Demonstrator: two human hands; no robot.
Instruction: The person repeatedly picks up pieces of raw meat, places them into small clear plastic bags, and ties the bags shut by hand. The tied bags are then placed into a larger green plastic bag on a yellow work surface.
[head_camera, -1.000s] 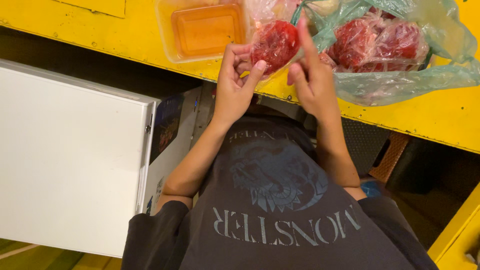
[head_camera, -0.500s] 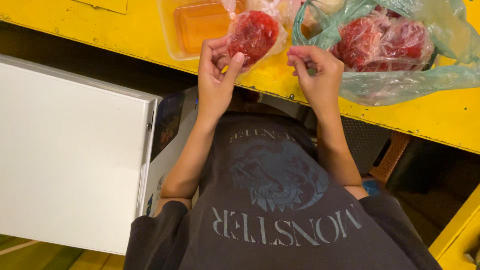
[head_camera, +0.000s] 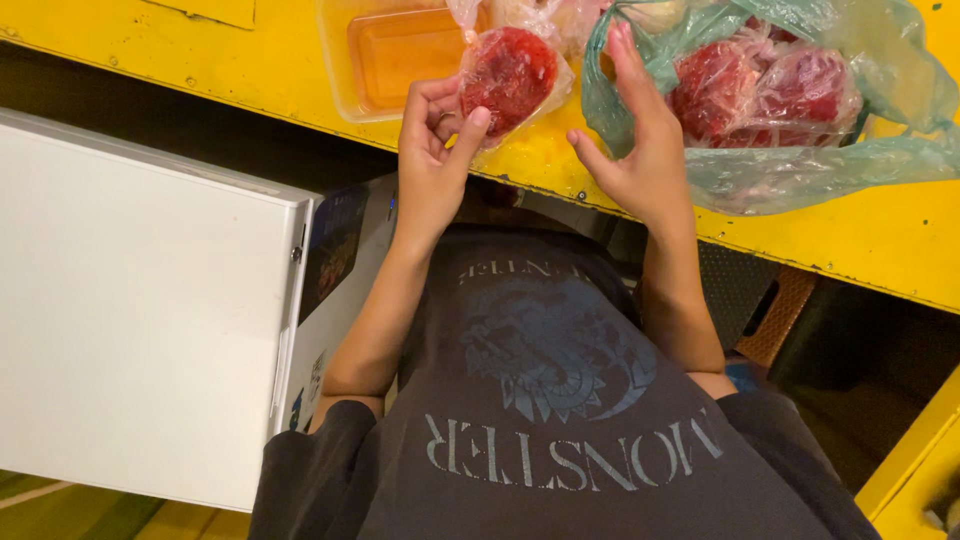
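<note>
Now the small clear plastic packet of red, pulpy-looking filling (head_camera: 510, 78) sits pinched in the left hand (head_camera: 432, 150) grip above the yellow counter (head_camera: 250, 75) edge, while the right hand (head_camera: 640, 150), at the packet before, has opened, fingers spread and empty, beside the green plastic bag (head_camera: 800, 170).

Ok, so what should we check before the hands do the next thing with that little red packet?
1. Left hand has a grip on the small clear packet of red stuff: ok, thumb and fingers pinch its lower edge.
2. Right hand free: ok, open, fingers spread, holding nothing.
3. Packet sealed: cannot tell, the top runs out of the picture.
4. Green plastic bag resting steady on the yellow table: ok, it lies flat with more red packets inside.
5. Clear tray of orange liquid out of the way: not ok, it sits right beside the packet.
</note>
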